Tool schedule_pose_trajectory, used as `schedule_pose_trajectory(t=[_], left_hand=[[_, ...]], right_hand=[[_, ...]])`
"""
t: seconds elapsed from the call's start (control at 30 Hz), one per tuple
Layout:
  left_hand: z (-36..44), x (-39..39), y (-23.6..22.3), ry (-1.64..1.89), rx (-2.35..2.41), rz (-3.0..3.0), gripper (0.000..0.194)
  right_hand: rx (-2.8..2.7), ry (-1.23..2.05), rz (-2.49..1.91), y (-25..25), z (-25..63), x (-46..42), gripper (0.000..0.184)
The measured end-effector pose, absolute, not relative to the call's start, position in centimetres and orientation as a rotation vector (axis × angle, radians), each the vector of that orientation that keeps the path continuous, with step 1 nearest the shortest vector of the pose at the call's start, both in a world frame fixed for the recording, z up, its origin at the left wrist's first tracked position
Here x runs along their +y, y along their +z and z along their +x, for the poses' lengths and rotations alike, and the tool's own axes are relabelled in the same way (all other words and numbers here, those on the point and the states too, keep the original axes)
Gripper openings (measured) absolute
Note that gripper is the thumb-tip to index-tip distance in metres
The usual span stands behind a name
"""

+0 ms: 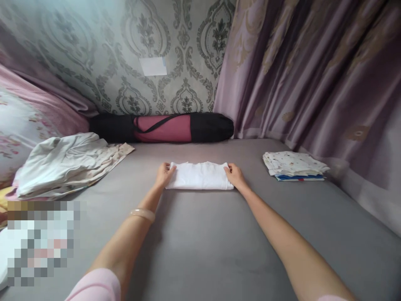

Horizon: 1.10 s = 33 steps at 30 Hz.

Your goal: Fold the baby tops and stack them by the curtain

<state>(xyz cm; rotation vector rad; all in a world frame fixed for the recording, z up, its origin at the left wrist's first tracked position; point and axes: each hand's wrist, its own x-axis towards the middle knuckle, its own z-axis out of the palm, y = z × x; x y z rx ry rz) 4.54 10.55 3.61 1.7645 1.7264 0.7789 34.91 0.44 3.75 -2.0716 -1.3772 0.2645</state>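
A white cloth [199,176], folded into a flat, wide rectangle, lies on the grey bed sheet [200,242]. At its left end, my left hand [165,174] grips the far corner between thumb and fingers. My right hand [234,175] pinches the right end near the far corner. Both arms reach straight forward, with a pale bangle [143,215] around the left forearm. What kind of garment or cloth it is, the folds do not show.
Folded clothes [295,164] are stacked at the right, by the purple curtain [275,75]. Rumpled pale clothes [69,156] lie at the left. A long black and red bag [169,127] rests along the patterned wall [184,42]. The lower left corner is blurred out.
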Motion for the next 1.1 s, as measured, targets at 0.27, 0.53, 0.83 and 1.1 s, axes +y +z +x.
schedule_pose_trajectory(t=[0.27,0.53,0.83,1.1], left_hand=[[4.2,9.8,4.0,0.656,1.850,1.781,0.031],[4.6,7.9,3.6,0.526,1.949,2.001,0.030],[3.8,7.6,3.6,0.562,1.984,2.022,0.037],[4.9,5.6,4.6,0.743,1.717,2.532,0.030]], right_hand=[[-1.313,0.326,-2.183,4.1,34.7,0.7,0.027],[-1.317,0.235,-2.312,3.9,34.2,0.9,0.031],[-1.325,0.247,-2.254,4.4,35.5,0.4,0.042],[-1.583,0.024,-2.141,6.0,32.9,-1.9,0.037]])
